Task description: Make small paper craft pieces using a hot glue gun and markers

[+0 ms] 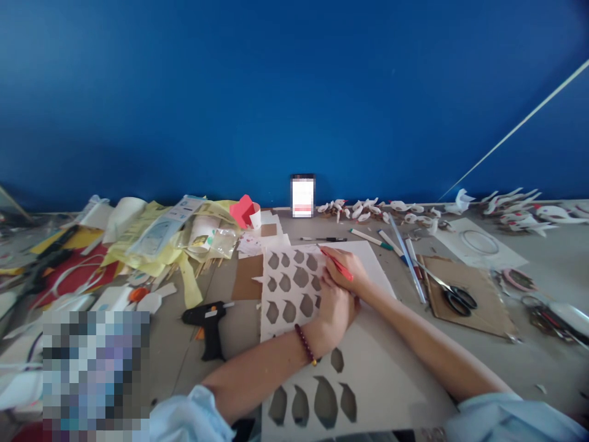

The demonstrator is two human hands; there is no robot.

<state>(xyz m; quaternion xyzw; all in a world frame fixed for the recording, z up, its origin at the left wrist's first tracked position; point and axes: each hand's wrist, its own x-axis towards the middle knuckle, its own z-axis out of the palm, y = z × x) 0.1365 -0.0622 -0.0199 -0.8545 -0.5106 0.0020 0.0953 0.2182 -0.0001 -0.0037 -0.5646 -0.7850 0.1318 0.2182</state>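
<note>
A large sheet of white card (381,356) lies before me, with several bird-like and leaf-like shapes cut out of it. My right hand (347,267) is closed round a slim red pen (339,265), its tip low over the card's upper part. Close below it, my left hand (335,310) rests on the card beside the rows of holes. Its fingers are bent and pressed together; their tips, and anything under them, are hidden. A dark red bead bracelet (304,345) circles the left wrist.
A black glue gun (210,322) lies left of the card. Scissors (453,298) rest on brown cardboard (488,307) at right, near a clear ruler (407,258) and markers (370,238). Small white paper birds (363,210) line the back, beside a lit phone (302,196). Packaging (170,227) crowds the left.
</note>
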